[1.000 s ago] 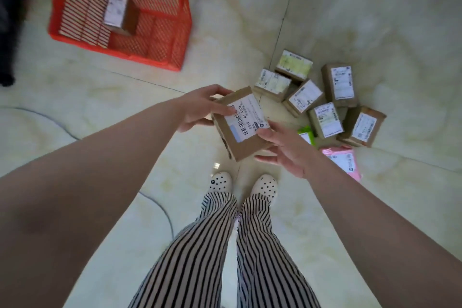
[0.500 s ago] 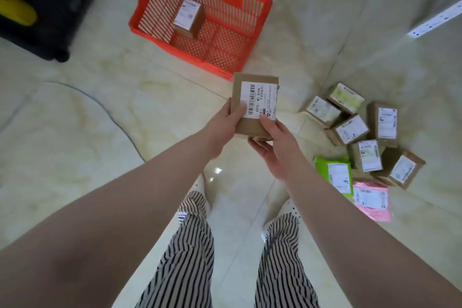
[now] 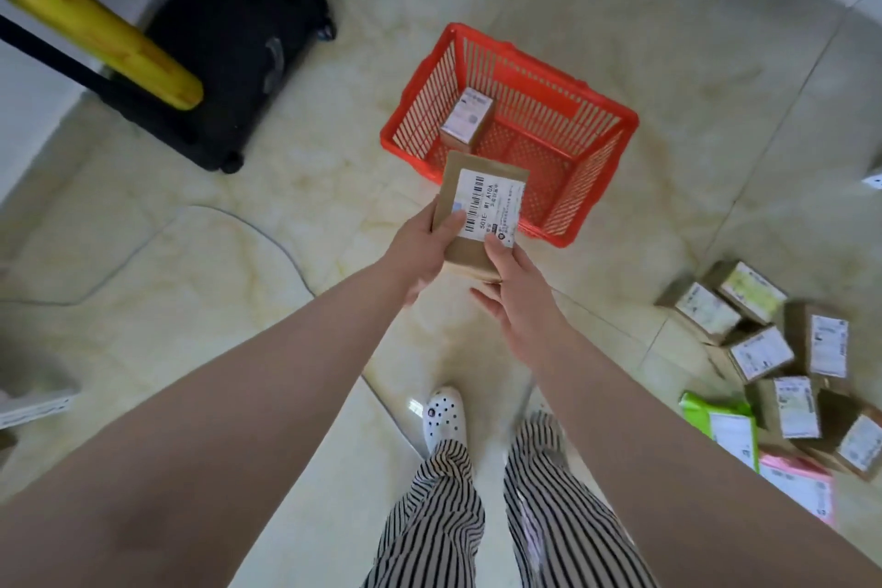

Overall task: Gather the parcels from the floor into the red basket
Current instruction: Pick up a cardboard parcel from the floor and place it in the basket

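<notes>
1. Over the near rim of the basket (image 3: 506, 62), both hands' fingers (image 3: 496, 253) curl on a box (image 3: 477, 215): left hand (image 3: 420, 253) at its left edge, right hand (image 3: 520, 296) at its near end.
2. Both arms reach forward.
3. One parcel (image 3: 467, 119) lies inside the basket.
4. More parcels (image 3: 782, 377) lie on the floor (image 3: 238, 301), right.

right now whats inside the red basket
One brown box with a white label stands in the red basket, near its far-left corner. The rest of the mesh floor shows bare, but the held parcel covers the near-left corner, so that part cannot be seen.
</notes>
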`<state>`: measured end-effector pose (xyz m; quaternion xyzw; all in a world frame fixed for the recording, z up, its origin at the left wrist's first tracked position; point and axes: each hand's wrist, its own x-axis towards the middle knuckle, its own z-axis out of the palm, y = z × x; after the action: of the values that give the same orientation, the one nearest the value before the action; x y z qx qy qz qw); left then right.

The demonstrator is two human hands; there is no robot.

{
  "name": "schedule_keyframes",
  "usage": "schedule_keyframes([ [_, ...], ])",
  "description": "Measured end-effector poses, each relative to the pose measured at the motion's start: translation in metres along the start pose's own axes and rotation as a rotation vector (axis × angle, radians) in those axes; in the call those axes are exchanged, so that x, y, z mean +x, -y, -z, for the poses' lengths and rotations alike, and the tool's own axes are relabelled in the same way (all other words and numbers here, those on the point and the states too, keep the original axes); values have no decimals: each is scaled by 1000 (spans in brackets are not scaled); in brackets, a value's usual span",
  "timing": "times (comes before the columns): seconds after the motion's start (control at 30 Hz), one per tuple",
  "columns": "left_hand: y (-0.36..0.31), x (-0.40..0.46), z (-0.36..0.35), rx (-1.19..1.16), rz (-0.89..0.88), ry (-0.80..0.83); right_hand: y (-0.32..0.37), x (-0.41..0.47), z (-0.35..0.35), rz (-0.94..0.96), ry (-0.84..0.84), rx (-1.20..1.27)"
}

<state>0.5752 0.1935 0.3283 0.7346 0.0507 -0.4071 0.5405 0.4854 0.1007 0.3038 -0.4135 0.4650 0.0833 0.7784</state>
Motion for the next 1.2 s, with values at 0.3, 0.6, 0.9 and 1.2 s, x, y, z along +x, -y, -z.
schedule_keyframes([
  [0.3, -48, 97, 6, -2, 92, -58, 69, 86, -30, -11, -106, -65],
  [0.6, -51, 229, -12, 56, 190, -99, 119, 212, -20, -14, -203, -125],
  [0.9, -9, 362, -37, 73, 338, -140, 89, 346, 2, -95, -268, -13],
  [1.2, 61, 470, -54, -38, 442, -249, 41, 465, 22, -125, -306, -8],
])
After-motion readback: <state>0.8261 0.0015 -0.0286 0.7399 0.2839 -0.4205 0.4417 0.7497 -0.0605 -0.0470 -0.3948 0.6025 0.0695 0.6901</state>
